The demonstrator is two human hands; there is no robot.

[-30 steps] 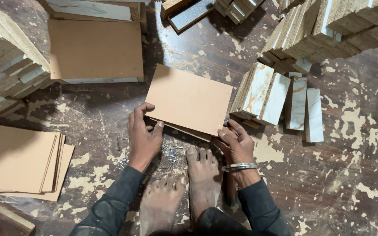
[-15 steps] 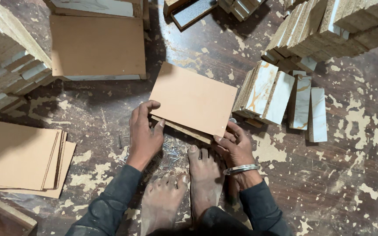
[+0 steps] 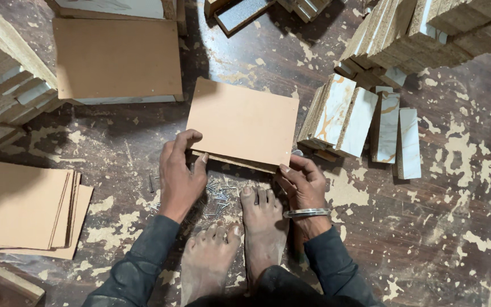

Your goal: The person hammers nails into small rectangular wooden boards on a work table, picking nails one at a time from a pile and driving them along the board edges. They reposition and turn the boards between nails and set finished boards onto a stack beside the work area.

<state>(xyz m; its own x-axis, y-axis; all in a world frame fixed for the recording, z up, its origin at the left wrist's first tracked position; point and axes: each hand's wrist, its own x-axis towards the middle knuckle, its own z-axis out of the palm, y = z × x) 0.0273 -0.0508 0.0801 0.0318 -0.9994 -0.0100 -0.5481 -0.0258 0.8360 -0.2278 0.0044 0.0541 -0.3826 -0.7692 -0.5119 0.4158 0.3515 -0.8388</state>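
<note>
Dark grey-blue long sleeves (image 3: 137, 267) cover both forearms, a plain silver bangle (image 3: 307, 213) rings the right wrist, and both feet (image 3: 240, 239) beside it are bare and dusty.

Single head view, looking steeply down, close over floor (image 3: 427, 239) by feet.

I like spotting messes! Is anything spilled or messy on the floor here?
Yes. Small nails lie scattered loose on the floor, right beside the bare feet, between the left hand and right hand. The floor's paint is patchy.

Woodwork shop, stacked laminated board pcs (image 3: 421, 34), fibreboard sheets (image 3: 18, 207), nails (image 3: 218, 196), paint-flecked floor (image 3: 456, 227)
</note>
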